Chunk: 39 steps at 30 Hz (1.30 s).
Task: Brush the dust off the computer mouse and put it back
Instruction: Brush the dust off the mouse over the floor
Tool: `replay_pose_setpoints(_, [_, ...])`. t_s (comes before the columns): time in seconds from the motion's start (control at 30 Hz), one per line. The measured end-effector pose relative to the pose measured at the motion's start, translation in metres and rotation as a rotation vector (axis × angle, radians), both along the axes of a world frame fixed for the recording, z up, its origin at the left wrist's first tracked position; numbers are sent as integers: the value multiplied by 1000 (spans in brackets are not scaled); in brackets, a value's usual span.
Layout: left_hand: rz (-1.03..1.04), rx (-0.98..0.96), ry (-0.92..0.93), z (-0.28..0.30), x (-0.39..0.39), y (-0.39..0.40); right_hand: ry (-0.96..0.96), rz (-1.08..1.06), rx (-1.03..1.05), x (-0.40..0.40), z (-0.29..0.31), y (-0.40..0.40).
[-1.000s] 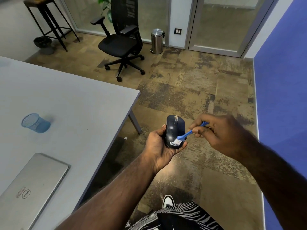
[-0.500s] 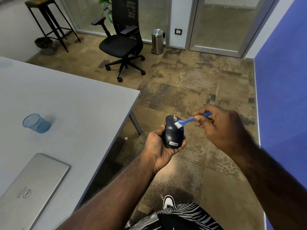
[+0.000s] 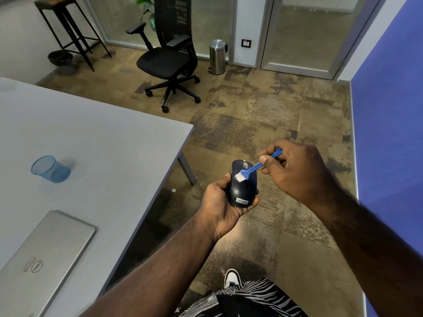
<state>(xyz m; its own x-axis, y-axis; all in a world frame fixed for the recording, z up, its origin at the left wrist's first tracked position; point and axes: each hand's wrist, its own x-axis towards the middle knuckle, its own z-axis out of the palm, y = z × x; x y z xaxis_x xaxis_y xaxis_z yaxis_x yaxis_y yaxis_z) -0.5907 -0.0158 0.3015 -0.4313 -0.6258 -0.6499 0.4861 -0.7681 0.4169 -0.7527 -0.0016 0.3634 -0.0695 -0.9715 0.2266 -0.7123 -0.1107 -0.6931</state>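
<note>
A dark computer mouse (image 3: pixel 243 188) with a Lenovo label is cupped in my left hand (image 3: pixel 220 207), held over the floor to the right of the table. My right hand (image 3: pixel 295 170) pinches the handle of a small blue brush (image 3: pixel 254 168). Its white bristles rest on the upper left part of the mouse's top, beside the scroll wheel.
The grey table (image 3: pixel 114 143) stands at the left with a blue mesh cup (image 3: pixel 49 169) and a shut silver laptop (image 3: pixel 43 259) on it. A black office chair (image 3: pixel 170 62), a steel bin (image 3: pixel 217 56) and a stool (image 3: pixel 66 30) stand farther off. A blue wall (image 3: pixel 389 133) runs along the right.
The brush swept from the label end of the mouse up to its front, then came back down a little toward the left side. My left hand kept the mouse nearly still.
</note>
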Motion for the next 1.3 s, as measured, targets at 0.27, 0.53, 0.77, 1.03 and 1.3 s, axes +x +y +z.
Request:
replay_pose_setpoints(0.27, [-25, -16, -4, 0, 0, 1, 39, -86, -36, -7, -4, -14])
replay_pose_setpoints(0.53, [-31, -19, -4, 0, 2, 1, 45, -61, 1, -11, -4, -21])
replay_pose_setpoints(0.77, [-23, -17, 1, 2, 2, 0, 37, -38, 39, -14, 5, -20])
replay_pose_setpoints(1.03, [-25, -25, -16, 3, 2, 0, 89, -33, 59, -14, 11, -18])
replay_pose_setpoints(1.3, [-36, -45, -37, 1, 3, 0, 110, -3, 65, -11, 17, -21])
